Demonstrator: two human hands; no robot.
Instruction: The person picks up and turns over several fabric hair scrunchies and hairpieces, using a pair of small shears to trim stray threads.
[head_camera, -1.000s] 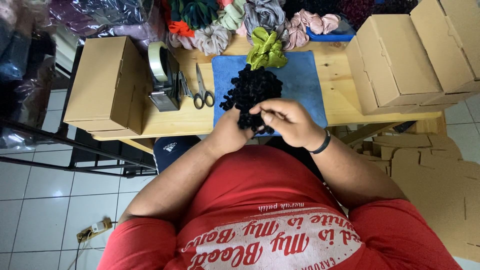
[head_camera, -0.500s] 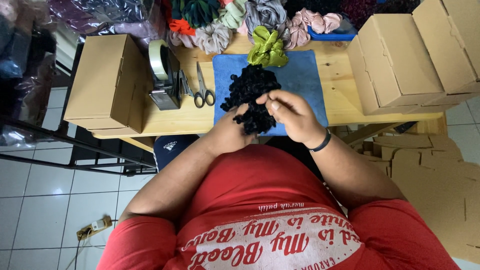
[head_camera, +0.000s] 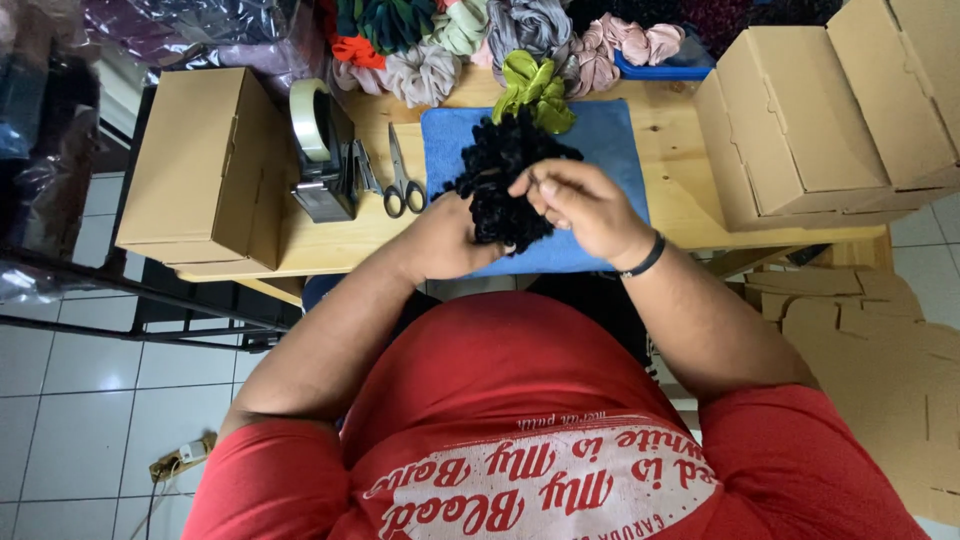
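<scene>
Scrunchie bundle (head_camera: 505, 170) on mat (head_camera: 610, 150); scissors (head_camera: 400, 175), tape dispenser (head_camera: 322, 155) left.

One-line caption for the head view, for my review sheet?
Both hands, left hand and right hand, grip a black scrunchie bundle over a blue cloth on a wooden table.

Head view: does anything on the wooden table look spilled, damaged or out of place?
Nothing stands out. Both hands, left hand and right hand, hold black scrunchies over the blue cloth; scissors and tape dispenser sit tidily beside it.
</scene>
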